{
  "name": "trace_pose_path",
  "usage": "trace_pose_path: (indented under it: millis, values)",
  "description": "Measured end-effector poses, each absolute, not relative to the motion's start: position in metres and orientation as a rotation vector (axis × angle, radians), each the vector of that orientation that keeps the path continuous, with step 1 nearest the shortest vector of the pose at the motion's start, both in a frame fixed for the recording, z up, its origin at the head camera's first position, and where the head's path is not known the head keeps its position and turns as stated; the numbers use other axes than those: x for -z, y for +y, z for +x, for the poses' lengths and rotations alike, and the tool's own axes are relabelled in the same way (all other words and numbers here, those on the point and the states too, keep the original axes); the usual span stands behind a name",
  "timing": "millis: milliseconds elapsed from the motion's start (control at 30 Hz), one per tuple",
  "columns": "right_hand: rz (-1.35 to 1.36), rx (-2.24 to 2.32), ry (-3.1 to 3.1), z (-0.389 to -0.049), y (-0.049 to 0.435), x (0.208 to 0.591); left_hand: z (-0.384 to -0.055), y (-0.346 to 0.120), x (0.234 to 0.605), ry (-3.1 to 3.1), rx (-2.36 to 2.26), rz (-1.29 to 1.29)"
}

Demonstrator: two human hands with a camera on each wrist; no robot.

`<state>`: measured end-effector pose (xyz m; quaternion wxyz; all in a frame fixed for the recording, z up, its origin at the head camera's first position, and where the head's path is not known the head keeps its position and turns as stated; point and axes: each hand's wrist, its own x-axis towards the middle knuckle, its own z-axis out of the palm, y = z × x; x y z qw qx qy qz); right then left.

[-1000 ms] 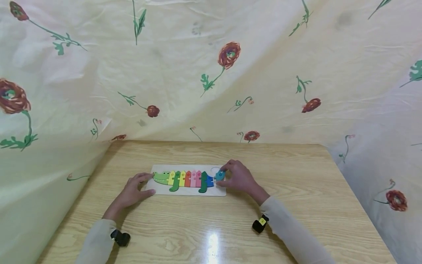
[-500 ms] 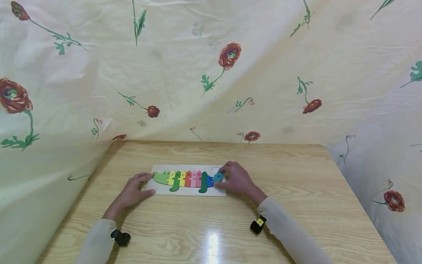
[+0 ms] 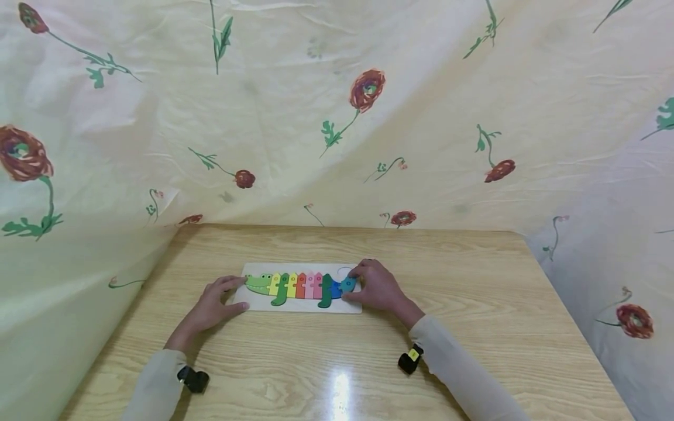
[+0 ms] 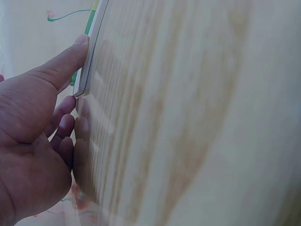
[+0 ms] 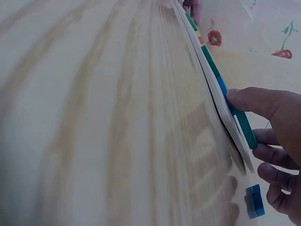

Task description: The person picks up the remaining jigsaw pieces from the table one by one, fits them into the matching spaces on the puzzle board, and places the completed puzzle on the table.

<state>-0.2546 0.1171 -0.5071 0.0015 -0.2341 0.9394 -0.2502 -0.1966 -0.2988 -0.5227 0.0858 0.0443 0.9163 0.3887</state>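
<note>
A crocodile puzzle board (image 3: 300,304) lies on the table, bearing a green head piece (image 3: 258,283) and a row of coloured body pieces. My left hand (image 3: 210,304) holds the board's left end, thumb near the front corner and fingertips by the head piece. At the right end, my right hand (image 3: 380,286) pinches a teal puzzle piece (image 3: 347,285) between thumb and fingers. This piece meets the blue piece (image 3: 336,289); whether it lies flat I cannot tell. In the right wrist view, the teal piece (image 5: 245,130) appears over the board's end.
A small blue piece (image 5: 255,201) lies on the table near the right fingers, hidden in the head view. The wooden table (image 3: 295,362) meets a flowered cloth (image 3: 295,117) at the back and sides.
My right hand has shifted slightly left and toward me, bringing the teal piece against the blue one. The left hand and the board have stayed put.
</note>
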Motion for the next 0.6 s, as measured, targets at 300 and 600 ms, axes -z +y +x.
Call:
trace_pose_path:
  millis: [300,600]
  values:
    - [-0.765,0.779,2.946,-0.2542,0.1168,0.5091,-0.196,-0.3002,0.5213,2.739,-1.148,0.147]
    - [-0.772,0.775,2.925,-0.2531,0.1158,0.5067,-0.195,-0.3011,0.5205,2.727,-1.171,0.149]
